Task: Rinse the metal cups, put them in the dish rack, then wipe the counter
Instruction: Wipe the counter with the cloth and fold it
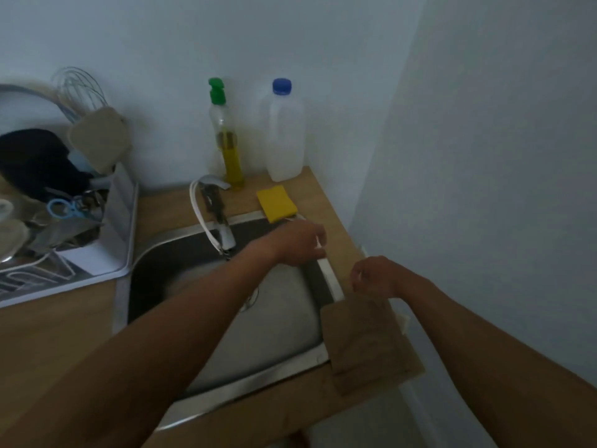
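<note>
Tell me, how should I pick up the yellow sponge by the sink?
Come down from above and pinch the yellow sponge across its two long sides. It lies flat on the wooden counter, its near end over the sink rim, so the top is free. The left hand hovers closest.

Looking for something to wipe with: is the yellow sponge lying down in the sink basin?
No, the yellow sponge lies on the wooden counter at the sink's back rim.

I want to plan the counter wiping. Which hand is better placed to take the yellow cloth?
Probably the left hand: it hovers just below the yellow cloth by the sink rim; the right hand is farther.
</note>
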Demonstrator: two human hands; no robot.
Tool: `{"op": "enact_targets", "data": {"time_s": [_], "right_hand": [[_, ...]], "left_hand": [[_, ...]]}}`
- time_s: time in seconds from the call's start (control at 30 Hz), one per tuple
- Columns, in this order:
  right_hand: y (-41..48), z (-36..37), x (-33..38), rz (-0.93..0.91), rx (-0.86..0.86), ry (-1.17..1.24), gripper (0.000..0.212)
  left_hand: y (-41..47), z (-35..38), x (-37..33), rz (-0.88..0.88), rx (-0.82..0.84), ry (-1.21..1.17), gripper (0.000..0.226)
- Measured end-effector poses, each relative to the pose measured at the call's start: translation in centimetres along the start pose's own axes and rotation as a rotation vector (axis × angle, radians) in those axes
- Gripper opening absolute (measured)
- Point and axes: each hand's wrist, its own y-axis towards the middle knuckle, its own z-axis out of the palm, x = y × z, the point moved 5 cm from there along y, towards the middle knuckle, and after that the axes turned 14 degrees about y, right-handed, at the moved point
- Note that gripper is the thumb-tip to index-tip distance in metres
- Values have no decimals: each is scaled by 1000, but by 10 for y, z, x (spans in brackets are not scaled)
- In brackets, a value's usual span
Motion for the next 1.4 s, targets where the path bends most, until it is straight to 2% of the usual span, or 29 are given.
{"op": "enact_targets", "data": {"time_s": [0.07,0.17,0.23,0.33,0.5,0.6,0.7,0.77,0.83,1.0,1.07,1.17,1.23,1.3,1.4], "right_hand": [[-7,5,-8,23,11,23,18],[-10,16,-13,54,41,15,24],[-12,21,-20,82,20,11,29],[-15,29,-33,115,-8,-42,35],[-25,26,-31,52,-140,-44,27],[-33,15,-26,36,-136,57,19],[-44,-3,-9,32,-112,231,20],[-58,-12,13,56,-82,392,22],[-68,-19,39,71,-32,502,26],[-93,-15,134,20,162,616,16],[-104,-6,176,-19,243,598,13],[-117,14,235,-91,270,559,19],[-122,29,267,-133,274,565,25],[-124,51,296,-150,293,561,17],[-119,84,328,-183,285,469,14]], "left_hand": [[-3,30,-28,62,89,50,32],[-12,77,-48,49,162,96,43],[-18,97,-56,31,137,144,45],[-20,111,-56,16,55,169,35],[-24,116,-53,33,-85,139,17],[-32,106,-50,52,-151,5,14],[-47,85,-41,70,-205,-336,10],[-68,66,-35,86,-221,-460,6],[-88,51,-27,109,-205,-468,4],[-159,37,12,144,-145,-291,20],[-194,33,28,153,-155,-243,18],[-254,29,62,54,-184,-252,23],[-296,30,93,-52,-200,-301,17],[-345,33,127,-147,-208,-319,6],[-418,39,172,-249,-236,-324,6]]}}
